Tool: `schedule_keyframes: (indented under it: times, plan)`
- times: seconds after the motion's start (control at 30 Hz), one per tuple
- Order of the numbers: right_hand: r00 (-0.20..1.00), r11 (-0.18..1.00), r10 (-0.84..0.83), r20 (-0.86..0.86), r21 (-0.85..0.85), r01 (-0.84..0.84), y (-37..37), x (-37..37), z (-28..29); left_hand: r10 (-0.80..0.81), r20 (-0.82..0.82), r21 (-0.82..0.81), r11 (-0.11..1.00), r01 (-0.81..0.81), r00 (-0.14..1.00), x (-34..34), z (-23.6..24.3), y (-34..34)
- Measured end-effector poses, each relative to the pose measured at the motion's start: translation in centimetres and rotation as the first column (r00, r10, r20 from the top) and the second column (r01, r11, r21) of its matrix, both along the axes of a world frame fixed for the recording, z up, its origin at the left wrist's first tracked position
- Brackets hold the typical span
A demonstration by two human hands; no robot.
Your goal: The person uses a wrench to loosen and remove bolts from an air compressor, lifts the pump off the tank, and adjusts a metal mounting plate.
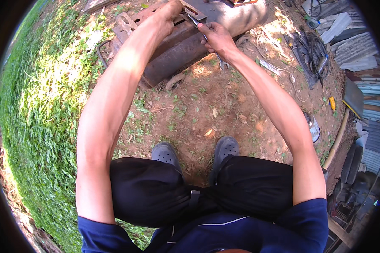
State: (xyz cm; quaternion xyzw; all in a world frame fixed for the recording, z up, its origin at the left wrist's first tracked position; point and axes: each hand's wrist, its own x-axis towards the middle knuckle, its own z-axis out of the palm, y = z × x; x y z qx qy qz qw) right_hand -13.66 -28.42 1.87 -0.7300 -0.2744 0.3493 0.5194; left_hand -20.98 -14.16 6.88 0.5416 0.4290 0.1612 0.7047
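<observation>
The work centres on a rusty slotted steel bracket that lies across a grey metal cylinder on bare dirt at the far side of the scene, straight ahead of the person. A combination wrench is set on the bracket near its far right end; its upper jaw appears to sit at a fastener there, though the fastener itself is too small to make out, and its lower ring end shows below the wrist over the dirt.

To do this step well, the wrench head likely needs to sit fully and squarely on the fastener before any force goes on, with the pull kept in the plane of the head so it does not slip off. The other hand should keep the bracket from shifting or turning along with it.

The right hand is closed around the wrench shank, fingers wrapped and thumb on top. The left hand presses down on the bracket's upper edge; its fingers are mostly hidden behind the wrist, so how far they curl cannot be told.

Nearer, the person's grey perforated clogs stand on the dirt. Grass covers the left; black cables and corrugated sheets lie far right.
</observation>
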Motion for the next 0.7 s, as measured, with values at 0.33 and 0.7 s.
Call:
schedule_keyframes:
  times: [0.33, 0.7]
  plan:
    - [0.982, 0.991, -0.136, 0.131, 0.004, 0.137, 1.0, -1.1, 0.0, -0.300, 0.343, -0.007, 0.947, 0.322, 0.890, -3.5, -1.3, 1.2]
    - [1.000, 0.986, -0.001, 0.020, -0.166, 0.004, -0.5, -1.9, 1.8, -0.136, -0.470, 0.546, 0.732, 0.408, 0.872, -1.8, -3.4, 3.4]
